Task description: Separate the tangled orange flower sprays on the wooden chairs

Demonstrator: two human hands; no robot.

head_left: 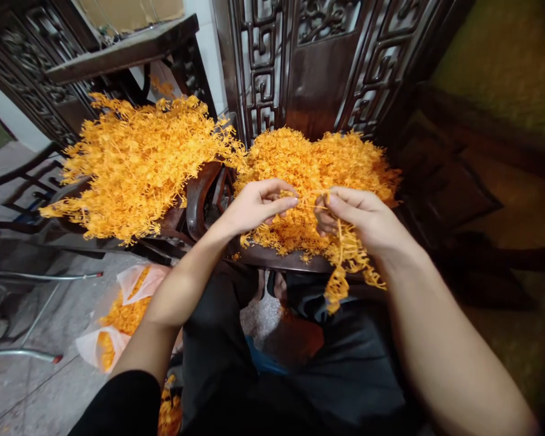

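Note:
My right hand (358, 215) is closed on an orange artificial flower sprig (345, 260), whose curly branches hang down over my knee. A thin orange stem runs from it across to my left hand (266, 206). Thumb and fingertips of the left hand pinch an end of that sprig. Both hands are held just above a large heap of similar orange sprigs (295, 157) on a dark wooden chair seat (277, 257). To the left, another heap of orange sprigs (140, 163) is piled on a second dark wooden chair.
Carved wooden chair backs (322, 79) stand behind the heaps. A wooden armrest (202, 197) separates the two heaps. On the floor at lower left lies a whitish plastic bag (138, 287) with orange pieces, near metal legs (40, 357) with red tips. A wooden ledge (127, 51) juts out at upper left.

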